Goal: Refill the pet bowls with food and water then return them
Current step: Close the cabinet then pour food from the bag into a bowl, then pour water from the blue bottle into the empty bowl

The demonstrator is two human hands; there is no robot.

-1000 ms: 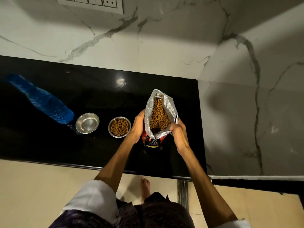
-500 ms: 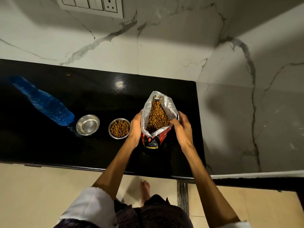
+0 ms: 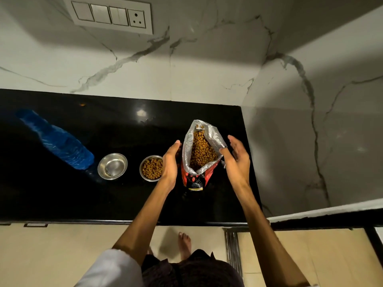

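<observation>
At the far left of the frame a blue water bottle stands on the black tabletop, its body leaning toward the upper left under the wide lens; just right of its base sits an empty steel bowl, shiny inside, close to the bottle but apart from it; next to the right, a little apart, a second steel bowl holds brown kibble, its right rim hidden behind the left hand.

That left hand stands edge-on just left of the food bag, fingers straight and together, pointing toward the upper part of the frame; whether they touch the foil side of the bag cannot be told, but they do not curl round it. The bag stands upright in the middle of the frame, mouth wide open, silver lining showing, full of brown kibble, with a red and black printed front lower down.

To the right of the bag the right hand is held palm toward it, fingers straight and slightly spread; the thumb lies near the bag's right lip, and contact there is unclear; it grips nothing.

Behind the tabletop rises a white marble wall with grey veins; a switch plate with a socket sits at upper left. At the bottom of the frame a bare foot rests on the beige floor.
</observation>
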